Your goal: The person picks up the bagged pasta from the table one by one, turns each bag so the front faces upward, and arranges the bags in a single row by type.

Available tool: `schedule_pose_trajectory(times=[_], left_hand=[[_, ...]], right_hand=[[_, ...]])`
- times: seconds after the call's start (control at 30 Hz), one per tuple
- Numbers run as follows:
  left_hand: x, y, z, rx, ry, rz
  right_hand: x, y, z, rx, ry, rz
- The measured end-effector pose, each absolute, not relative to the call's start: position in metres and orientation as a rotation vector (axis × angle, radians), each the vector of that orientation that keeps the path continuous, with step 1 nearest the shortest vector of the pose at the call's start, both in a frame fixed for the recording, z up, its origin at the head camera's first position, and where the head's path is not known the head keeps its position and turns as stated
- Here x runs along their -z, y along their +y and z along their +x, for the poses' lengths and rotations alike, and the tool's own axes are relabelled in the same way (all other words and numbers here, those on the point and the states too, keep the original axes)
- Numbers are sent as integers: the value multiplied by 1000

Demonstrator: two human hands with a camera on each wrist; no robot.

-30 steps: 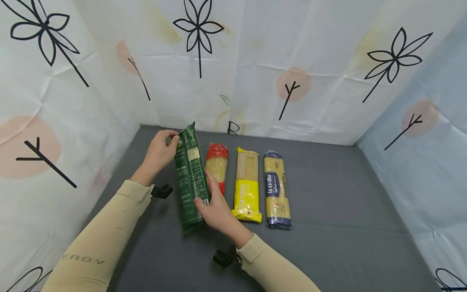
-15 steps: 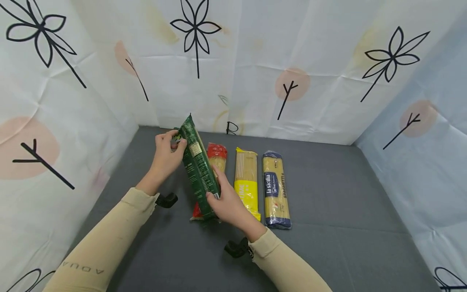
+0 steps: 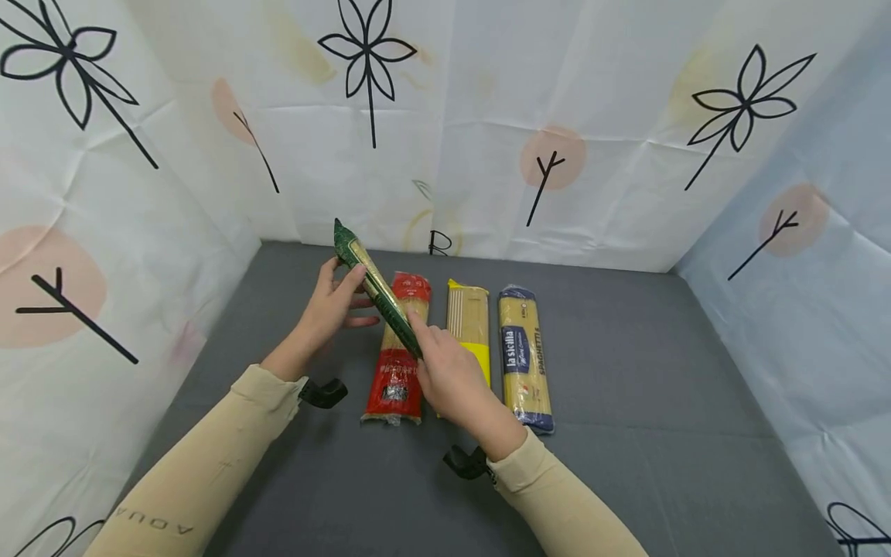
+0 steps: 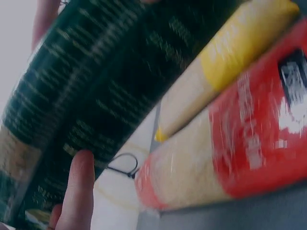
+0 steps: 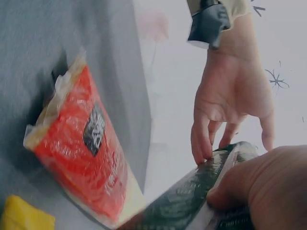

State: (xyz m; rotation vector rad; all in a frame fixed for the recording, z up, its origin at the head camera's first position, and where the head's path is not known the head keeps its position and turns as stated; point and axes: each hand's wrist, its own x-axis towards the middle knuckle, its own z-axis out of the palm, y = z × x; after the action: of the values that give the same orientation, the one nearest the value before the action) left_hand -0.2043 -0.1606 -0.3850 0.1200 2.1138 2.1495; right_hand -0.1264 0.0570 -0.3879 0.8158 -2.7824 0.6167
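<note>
Both hands hold a green spaghetti packet (image 3: pixel 381 292) in the air, tilted with its narrow side up in the head view. My right hand (image 3: pixel 454 375) grips its lower end, thumb along the side. At the upper end, my left hand (image 3: pixel 323 309) has the packet between thumb and fingers, several fingers stretched out beneath. The left wrist view shows the packet's printed green face (image 4: pixel 103 81) with one fingertip against it. Under the raised packet lies a red pasta packet (image 3: pixel 397 383), partly covered in the head view.
Right of the red packet lie a yellow pasta packet (image 3: pixel 470 309), partly hidden by my right hand, and a blue-ended spaghetti packet (image 3: pixel 527 363). All rest on a grey tabletop (image 3: pixel 640 371). White patterned cloth (image 3: pixel 473 100) encloses the back and sides.
The green packet has turned from its broad back face to its narrow side and tilted further, its lower end moving right and up with the right hand. More of the red packet shows.
</note>
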Motion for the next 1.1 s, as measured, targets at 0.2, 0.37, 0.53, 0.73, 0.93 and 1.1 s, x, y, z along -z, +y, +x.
schedule_pose_trajectory(times=[0.2, 0.37, 0.53, 0.73, 0.93, 1.1], left_hand=[[383, -153, -203, -2342, 1814, -99], [384, -151, -203, -2481, 1540, -381], [382, -148, -202, -2502, 1450, -567], [380, -146, -202, -2507, 1329, -661], [381, -146, -205, -2547, 1309, -632], [376, -148, -206, -2581, 1341, -570]], right_hand=[[392, 55, -126, -267, -2651, 848], [394, 53, -126, -147, -2583, 853], [397, 51, -126, -149, -2553, 874], [401, 50, -126, -217, -2549, 876], [403, 51, -125, -261, -2550, 858], [404, 53, -124, -322, -2587, 876]])
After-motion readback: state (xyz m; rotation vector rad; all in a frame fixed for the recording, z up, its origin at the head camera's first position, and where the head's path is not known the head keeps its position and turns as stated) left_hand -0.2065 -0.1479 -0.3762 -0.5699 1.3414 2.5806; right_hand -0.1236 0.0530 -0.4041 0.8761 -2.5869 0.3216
